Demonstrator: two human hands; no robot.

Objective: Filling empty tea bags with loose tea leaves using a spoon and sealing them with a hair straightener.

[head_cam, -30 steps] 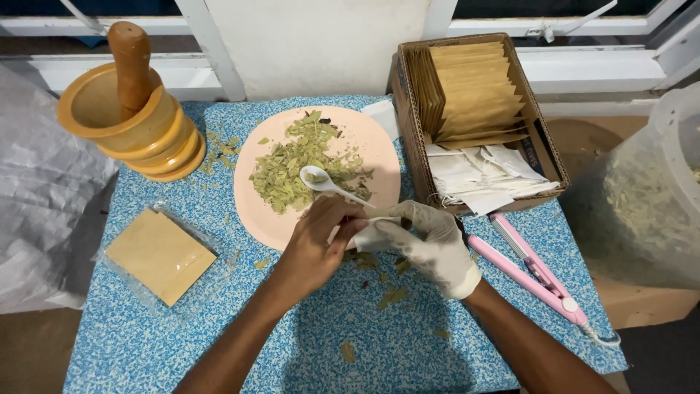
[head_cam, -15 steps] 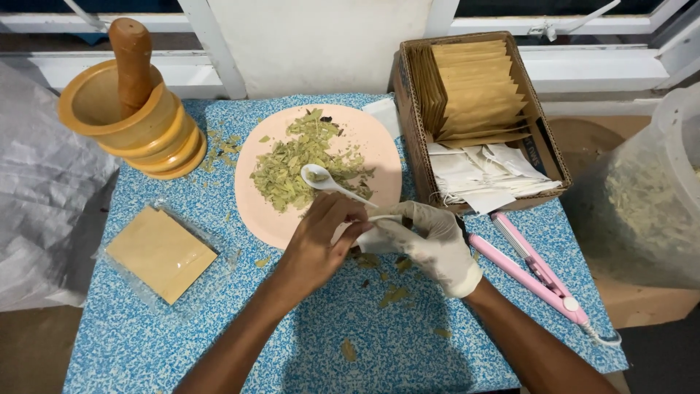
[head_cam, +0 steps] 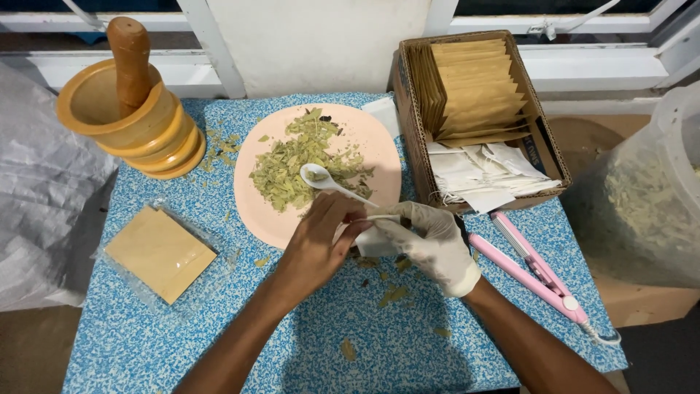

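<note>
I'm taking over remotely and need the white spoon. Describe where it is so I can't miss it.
Find the round pink plate in the middle of the blue speckled table. On its heap of dried green leaves lies the white spoon, handle toward the hands. It is the only utensil on the plate.

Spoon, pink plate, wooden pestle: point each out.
white plastic spoon (head_cam: 316, 175), head view, on its bowl.
pink plate (head_cam: 379, 149), head view, on bare right part.
wooden pestle (head_cam: 131, 62), head view, on its shaft.
</note>
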